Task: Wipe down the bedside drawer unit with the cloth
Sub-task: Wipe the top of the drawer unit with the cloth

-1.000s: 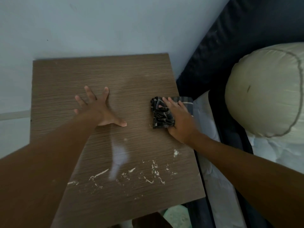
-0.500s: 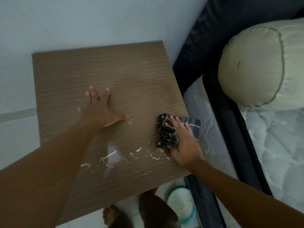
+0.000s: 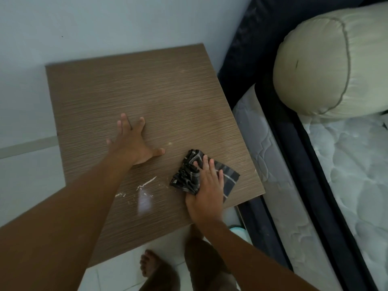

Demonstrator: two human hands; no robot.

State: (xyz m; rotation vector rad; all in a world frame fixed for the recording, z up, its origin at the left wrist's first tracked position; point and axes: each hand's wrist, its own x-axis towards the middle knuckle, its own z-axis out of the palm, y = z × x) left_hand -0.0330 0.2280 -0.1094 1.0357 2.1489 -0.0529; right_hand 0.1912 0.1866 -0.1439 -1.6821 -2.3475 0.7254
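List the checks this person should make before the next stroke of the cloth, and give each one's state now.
1. Cloth under right hand: ok.
2. Left hand flat on the top, steadying it: ok.
3. White streaks gone: not ok, they lie left of the cloth.
4. Cloth on the top: ok, but near the right edge.
5. Drawer fronts wiped: cannot tell, hidden.
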